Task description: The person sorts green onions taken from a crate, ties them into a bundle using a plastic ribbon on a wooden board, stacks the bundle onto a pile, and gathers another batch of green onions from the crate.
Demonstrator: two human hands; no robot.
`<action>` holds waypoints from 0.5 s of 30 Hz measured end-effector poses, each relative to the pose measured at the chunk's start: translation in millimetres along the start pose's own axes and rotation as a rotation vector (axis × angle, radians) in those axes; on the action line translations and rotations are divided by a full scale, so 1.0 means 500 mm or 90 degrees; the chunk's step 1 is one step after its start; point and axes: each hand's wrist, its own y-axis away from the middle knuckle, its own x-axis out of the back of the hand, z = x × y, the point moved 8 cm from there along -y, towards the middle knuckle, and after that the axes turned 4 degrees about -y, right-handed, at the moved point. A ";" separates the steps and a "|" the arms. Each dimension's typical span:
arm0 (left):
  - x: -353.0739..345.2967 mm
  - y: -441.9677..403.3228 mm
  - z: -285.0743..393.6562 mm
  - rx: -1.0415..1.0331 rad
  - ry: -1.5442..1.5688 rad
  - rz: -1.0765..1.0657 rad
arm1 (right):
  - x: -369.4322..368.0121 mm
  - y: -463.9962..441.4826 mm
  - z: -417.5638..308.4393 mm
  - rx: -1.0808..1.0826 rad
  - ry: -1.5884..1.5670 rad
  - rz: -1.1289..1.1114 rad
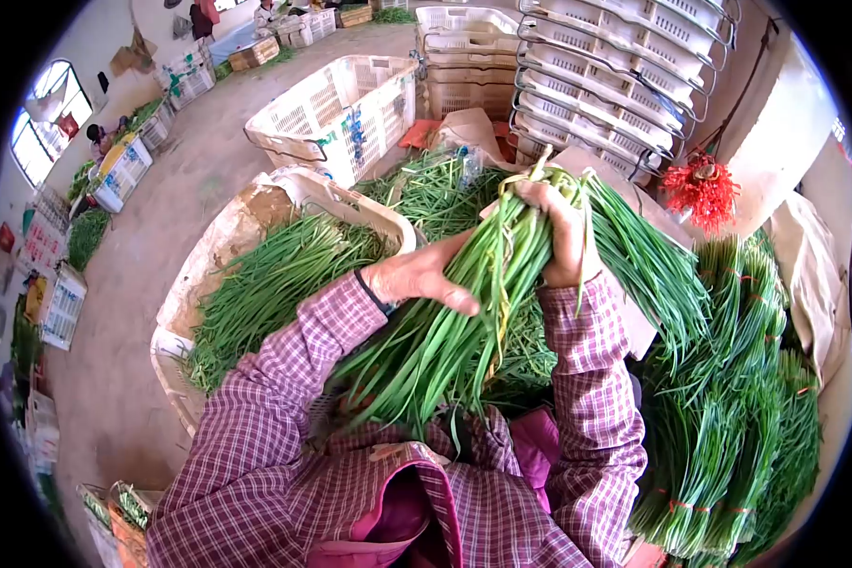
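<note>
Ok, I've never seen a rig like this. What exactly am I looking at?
There is no machine here: these are a person's bare hands, in one picture from a camera worn on the head, looking forward and down. The right hand grips a bunch of long green stalks near its top end; the left hand is against its side, fingers hidden behind it. To the left, a white crate holds loose stalks. To the right lie bundles tied with thin red bands. Beyond stand stacked crates, with a red cluster hanging beside them.
</note>
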 end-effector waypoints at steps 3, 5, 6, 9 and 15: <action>-0.040 0.067 -0.141 0.021 -0.026 -0.018 | -0.003 0.022 0.051 -0.083 -0.140 0.048; -0.084 0.144 -0.207 0.038 0.054 0.004 | 0.014 0.022 0.093 -0.102 -0.167 0.061; -0.103 0.172 -0.231 0.062 0.115 0.024 | 0.015 0.022 0.110 -0.103 -0.218 0.075; -0.127 0.221 -0.246 0.133 0.233 0.104 | 0.001 0.020 0.157 -0.132 -0.241 0.068; -0.077 0.227 -0.140 0.190 0.228 0.210 | 0.003 0.028 0.158 -0.144 -0.200 -0.069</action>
